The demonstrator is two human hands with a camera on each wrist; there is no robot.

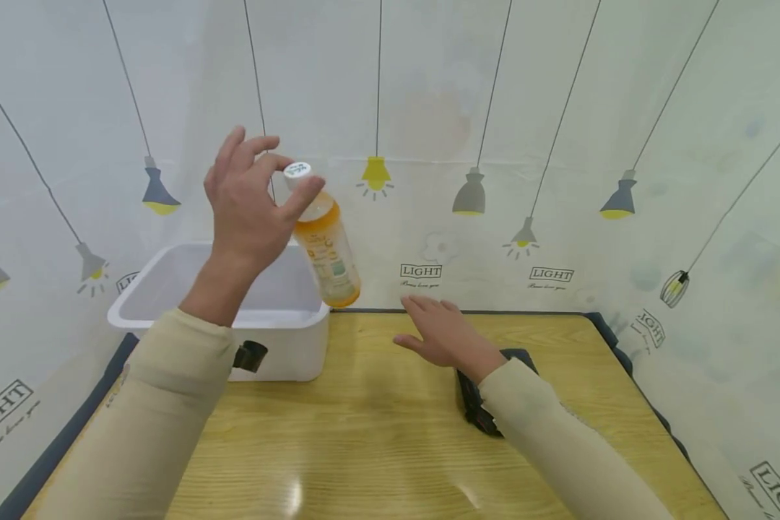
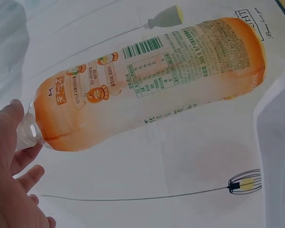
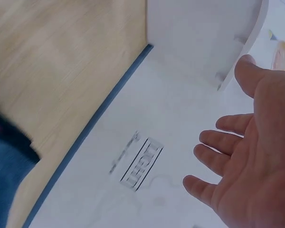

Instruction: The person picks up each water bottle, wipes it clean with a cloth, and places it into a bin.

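A clear plastic bottle (image 1: pixel 328 253) with an orange-banded printed label and a white cap hangs tilted in the air, its base toward the lower right. My left hand (image 1: pixel 247 195) pinches it at the cap and neck between thumb and forefinger, the other fingers spread loose. In the left wrist view the bottle (image 2: pixel 152 85) shows its barcode and small printed text, with the left hand (image 2: pixel 14 175) at its neck. My right hand (image 1: pixel 445 332) is held over the table with fingers extended, holding nothing. The right wrist view shows that hand (image 3: pixel 247 152) with its fingers apart.
A white plastic tub (image 1: pixel 286 354) stands at the back left of the wooden table (image 1: pixel 364 433), behind the left forearm. A black object (image 1: pixel 474 404) lies under the right forearm, partly hidden. White sheeting printed with lamps (image 1: pixel 559 108) encloses the back and sides.
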